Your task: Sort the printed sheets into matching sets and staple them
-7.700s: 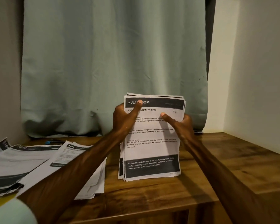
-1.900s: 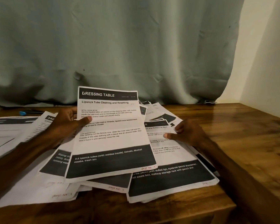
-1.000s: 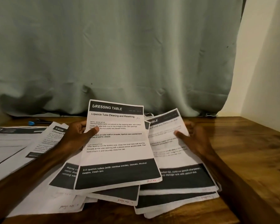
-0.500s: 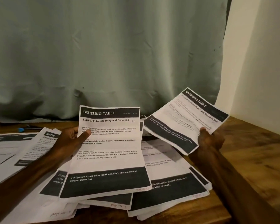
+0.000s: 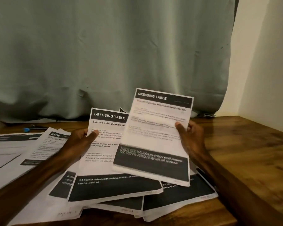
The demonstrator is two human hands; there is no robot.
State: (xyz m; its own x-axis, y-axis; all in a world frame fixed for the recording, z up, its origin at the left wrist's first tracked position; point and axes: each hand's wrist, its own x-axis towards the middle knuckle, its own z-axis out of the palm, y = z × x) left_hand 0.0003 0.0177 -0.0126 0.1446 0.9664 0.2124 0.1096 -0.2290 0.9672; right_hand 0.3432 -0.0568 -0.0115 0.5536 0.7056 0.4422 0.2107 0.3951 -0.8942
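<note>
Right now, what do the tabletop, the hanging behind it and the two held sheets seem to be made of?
Table: wood, or perhaps a wood-look veneer, with brown grain streaks and a soft sheen. Curtain: woven cloth, matte grey-green, hanging in folds and creases. Lipstick sheet and eyebrow pencil sheet: thin matte printer paper, white with black printed bands; both curve slightly.

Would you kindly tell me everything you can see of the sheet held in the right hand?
The sheet is white printed paper with a black header band reading DRESSING TABLE, a title about an eyebrow pencil, blurred body text and a black band near its foot. It is held up, tilted, above the spread piles. The right hand grips its right edge, thumb on the front. Its left side hides part of the lipstick sheet.
</note>
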